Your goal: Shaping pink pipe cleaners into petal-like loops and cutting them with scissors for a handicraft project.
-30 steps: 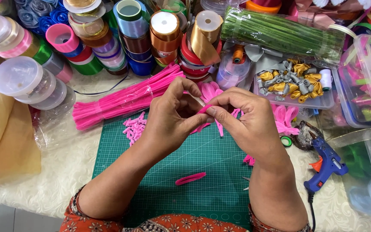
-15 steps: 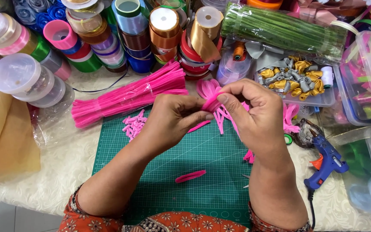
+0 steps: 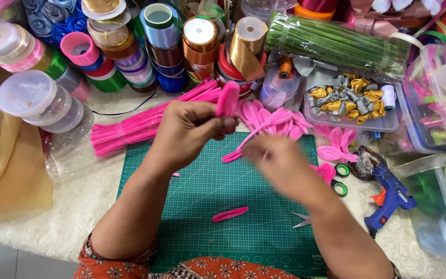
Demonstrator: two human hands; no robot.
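The left hand (image 3: 189, 132) is pinching a pink folded loop (image 3: 227, 99) upright in its fingers above the green mat (image 3: 202, 191), while the blurred right hand (image 3: 277, 163) is hovering beside it, grip unclear.

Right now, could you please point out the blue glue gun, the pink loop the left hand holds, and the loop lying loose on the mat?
blue glue gun (image 3: 391, 195), head view, its body.
pink loop (image 3: 228, 99), head view, upper end above the left hand (image 3: 189, 132).
loose loop (image 3: 229, 214), head view, its middle.

Bright, even light falls from above with only soft shadows under the arms, glare glints on the shiny ribbon spools (image 3: 198, 49), and the right hand (image 3: 277, 163) is smeared by motion blur while the green cutting mat (image 3: 202, 191) stays sharp.
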